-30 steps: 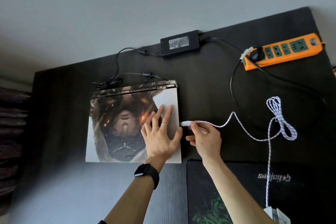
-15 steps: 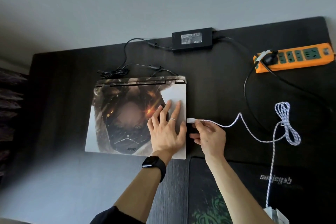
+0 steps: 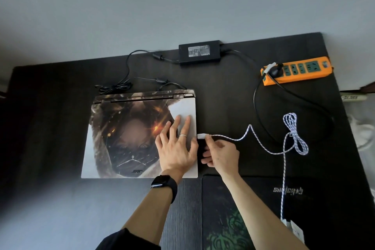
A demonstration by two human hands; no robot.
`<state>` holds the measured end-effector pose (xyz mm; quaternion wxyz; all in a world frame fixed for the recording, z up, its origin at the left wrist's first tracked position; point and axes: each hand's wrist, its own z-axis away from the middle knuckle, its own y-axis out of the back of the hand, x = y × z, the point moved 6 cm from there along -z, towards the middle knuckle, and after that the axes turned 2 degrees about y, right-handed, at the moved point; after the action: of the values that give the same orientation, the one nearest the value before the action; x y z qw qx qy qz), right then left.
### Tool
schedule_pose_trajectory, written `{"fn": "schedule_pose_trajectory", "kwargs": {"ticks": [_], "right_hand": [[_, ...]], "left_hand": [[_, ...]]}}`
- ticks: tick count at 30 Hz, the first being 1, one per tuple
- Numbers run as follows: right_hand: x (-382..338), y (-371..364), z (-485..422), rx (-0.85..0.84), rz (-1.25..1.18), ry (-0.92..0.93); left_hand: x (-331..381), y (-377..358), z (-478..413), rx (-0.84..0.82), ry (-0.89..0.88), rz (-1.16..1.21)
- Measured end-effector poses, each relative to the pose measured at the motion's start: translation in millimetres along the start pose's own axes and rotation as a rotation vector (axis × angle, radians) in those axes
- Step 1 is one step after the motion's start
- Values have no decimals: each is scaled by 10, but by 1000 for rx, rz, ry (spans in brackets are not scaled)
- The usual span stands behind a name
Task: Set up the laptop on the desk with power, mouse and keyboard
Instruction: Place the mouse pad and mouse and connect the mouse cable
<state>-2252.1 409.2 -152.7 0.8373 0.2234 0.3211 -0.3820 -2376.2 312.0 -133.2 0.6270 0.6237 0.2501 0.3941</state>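
The closed laptop lies flat at the left-centre of the dark tabletop, hinge away from the person. Its lid carries a printed skin of a dark-haired figure with orange sparks on a pale ground. The left hand rests on the lid's right part, palm down and fingers spread straight. The right hand pinches the white plug of a braided white-and-blue cable, the plug's tip at the laptop's right edge. A black power adapter and an orange power strip sit along the far side.
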Motion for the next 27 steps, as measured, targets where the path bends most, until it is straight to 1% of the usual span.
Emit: {"fn": "schedule_pose_trajectory", "kwargs": {"ticks": [1,3,5,6,7,8,9,12,14,16,20,23,25,27], "right_hand": [[-16,31,44,29,129,102],[-122,112,237,139,413,420],[-265,208,529,279,570,741],[-308,253,629,341,638,849],[-329,294,671,382,723,909],[-327,322,649,407,824,911],[-285,333,570,406,927,870],[-9,303,240,267,1127,658],[149,258,118,209,1200,598],[180,236,59,215,1227,598],[207,149,42,231,1252,653],[219,118,18,234,1254,638],[180,118,16,184,1243,608],[91,135,61,128,1232,644]], "left_hand": [[0,-2,-3,-2,-1,-2],[-3,6,3,-3,-11,-5],[-1,14,-3,5,-16,-6],[-1,15,-10,8,-17,-5],[2,16,-6,12,-20,1],[3,18,2,15,-24,6],[2,18,9,16,-26,8],[6,9,17,13,-28,26],[2,9,20,17,-32,34],[18,10,7,21,-38,33],[-1,-5,6,24,-43,26],[-12,-11,12,30,-50,21],[-12,-7,12,34,-62,23],[-15,3,19,47,-64,8]]}}
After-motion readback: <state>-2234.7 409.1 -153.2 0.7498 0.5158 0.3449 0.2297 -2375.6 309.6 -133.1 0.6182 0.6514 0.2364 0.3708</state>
